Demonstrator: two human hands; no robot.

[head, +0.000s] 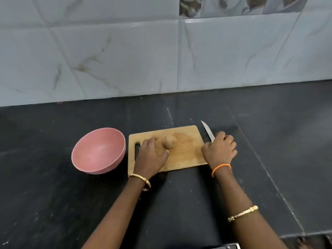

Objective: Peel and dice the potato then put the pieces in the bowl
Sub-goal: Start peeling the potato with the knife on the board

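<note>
- Barely started: potato (pixel 170 141) is sitting unpeeled, whole on the board (pixel 186 155); bowl (pixel 98 150) is holding nothing.
- Left hand (pixel 150 155) is cupping the potato loosely; right hand (pixel 220 150) is gripping the knife (pixel 208 131).

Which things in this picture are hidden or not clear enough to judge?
- Knife handle, head view: the right hand wraps it; only the blade shows.
- Left hand fingertips: its own back hides them, so contact with the potato is uncertain.
- Cutting board slot: partly behind the left hand.
- Object at the bottom edge: cut off and blurred.
</note>
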